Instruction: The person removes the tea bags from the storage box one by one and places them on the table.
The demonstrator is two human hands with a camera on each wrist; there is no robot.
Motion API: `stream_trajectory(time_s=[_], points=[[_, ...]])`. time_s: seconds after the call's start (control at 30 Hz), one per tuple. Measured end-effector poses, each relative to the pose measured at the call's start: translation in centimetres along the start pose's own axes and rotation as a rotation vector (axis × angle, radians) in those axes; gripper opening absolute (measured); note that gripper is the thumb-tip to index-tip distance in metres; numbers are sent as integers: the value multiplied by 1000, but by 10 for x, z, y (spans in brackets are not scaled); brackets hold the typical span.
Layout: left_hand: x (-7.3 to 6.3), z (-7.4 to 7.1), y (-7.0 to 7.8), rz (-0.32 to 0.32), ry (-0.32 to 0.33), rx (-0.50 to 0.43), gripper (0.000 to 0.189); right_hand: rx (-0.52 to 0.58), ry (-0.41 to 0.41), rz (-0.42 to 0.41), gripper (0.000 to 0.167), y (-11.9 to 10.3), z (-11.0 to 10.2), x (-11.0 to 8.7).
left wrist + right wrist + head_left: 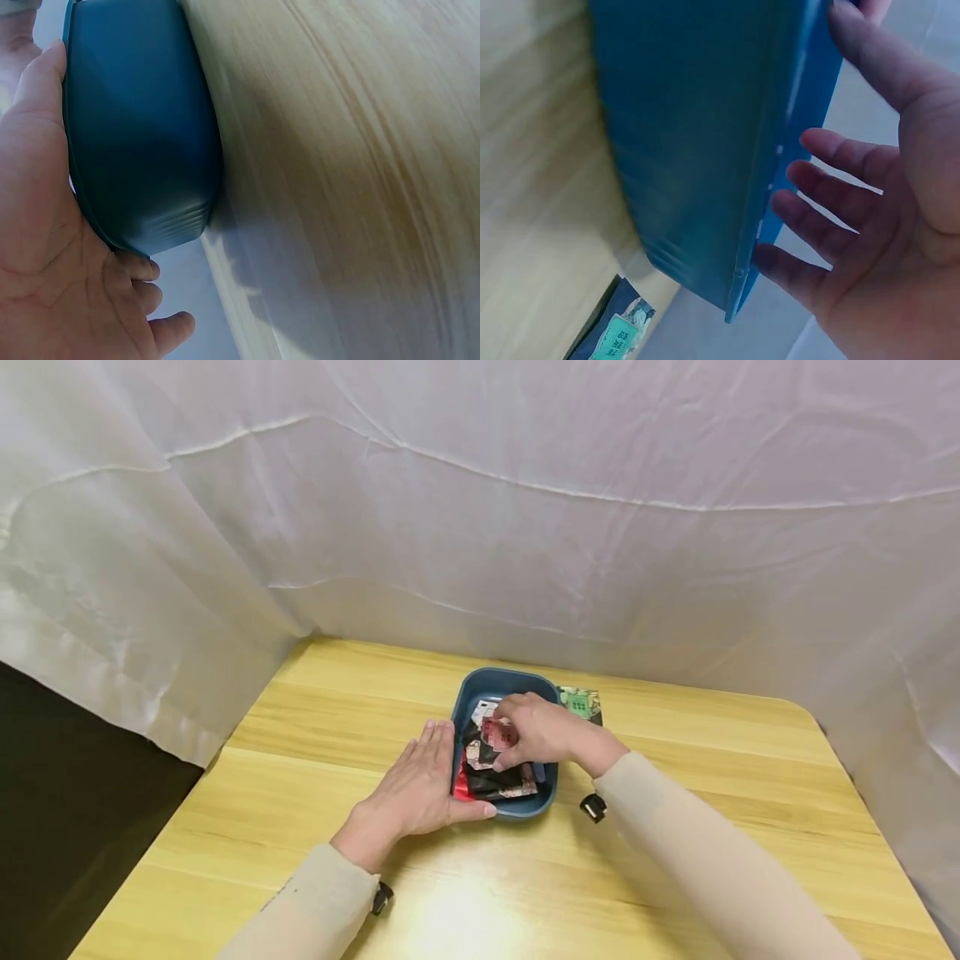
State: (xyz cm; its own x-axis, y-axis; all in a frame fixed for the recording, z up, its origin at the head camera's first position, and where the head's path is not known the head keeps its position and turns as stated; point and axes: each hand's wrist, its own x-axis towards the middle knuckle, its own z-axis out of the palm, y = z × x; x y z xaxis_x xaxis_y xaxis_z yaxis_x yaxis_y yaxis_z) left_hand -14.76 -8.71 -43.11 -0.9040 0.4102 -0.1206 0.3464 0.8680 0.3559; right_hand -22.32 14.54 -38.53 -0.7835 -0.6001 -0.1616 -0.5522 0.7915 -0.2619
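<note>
A dark blue rectangular plastic bin (504,672) stands on the wooden table with several flat packets in it. On top lies a black packet with a pink-red label (497,734); below it are a black packet (495,777) and a red corner (462,783). My left hand (422,787) rests against the bin's left rim, fingers straight and thumb along the front rim. Over the bin, my right hand (542,731) reaches in from the right, its fingertips above the pink-labelled packet. In the right wrist view its fingers (817,191) are spread and loosely bent beside the rim.
Just right of the bin, a packet with a green label (579,703) lies on the table (712,760). Behind the table hangs a pale curtain (525,568), which also runs along both sides. A dark area (67,810) lies beyond the left edge.
</note>
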Motion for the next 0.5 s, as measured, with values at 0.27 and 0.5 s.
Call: stream_trajectory(time_s=[0.27,0.5], points=[[0,1,1,0,-5,1,142,7,-102,63,66,5,3,7],[0,1,-1,-1,-3,-5,142,-59,-114,134,103,-1,6,8]])
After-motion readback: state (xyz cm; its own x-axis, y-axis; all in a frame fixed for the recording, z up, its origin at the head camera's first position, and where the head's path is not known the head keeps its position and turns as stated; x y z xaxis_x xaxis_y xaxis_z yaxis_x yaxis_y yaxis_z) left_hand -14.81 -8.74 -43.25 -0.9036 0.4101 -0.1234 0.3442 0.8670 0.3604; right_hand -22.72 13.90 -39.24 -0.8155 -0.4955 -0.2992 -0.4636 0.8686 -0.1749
